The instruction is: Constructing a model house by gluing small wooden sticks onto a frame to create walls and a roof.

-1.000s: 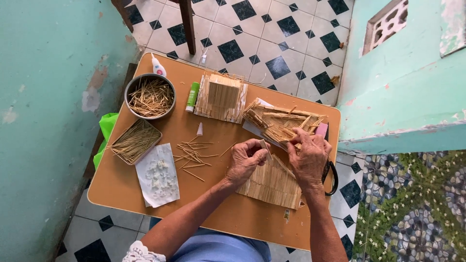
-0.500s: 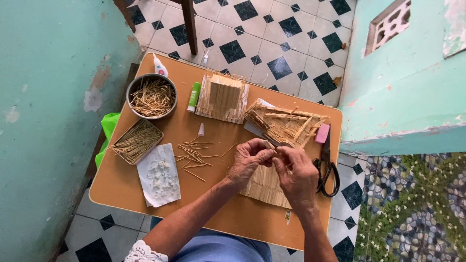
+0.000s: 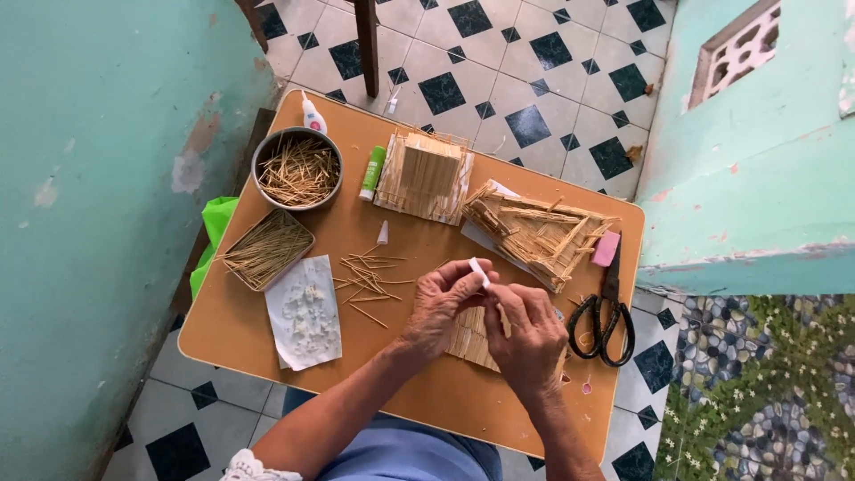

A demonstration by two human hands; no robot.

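Above a flat stick panel [image 3: 472, 337] on the bench [image 3: 427, 401], left hand [image 3: 441, 307] and right hand [image 3: 530, 334] together pinch a small white tube [image 3: 479, 272], likely light, squeezable, best gripped mid-body.

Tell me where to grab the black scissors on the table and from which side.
Take the black scissors by the two loop handles, which point toward the person at the table's near right edge. Come from above on the right hand's side: the blades point away toward the pink eraser and straw model, and the scissors lie flat, handles clear.
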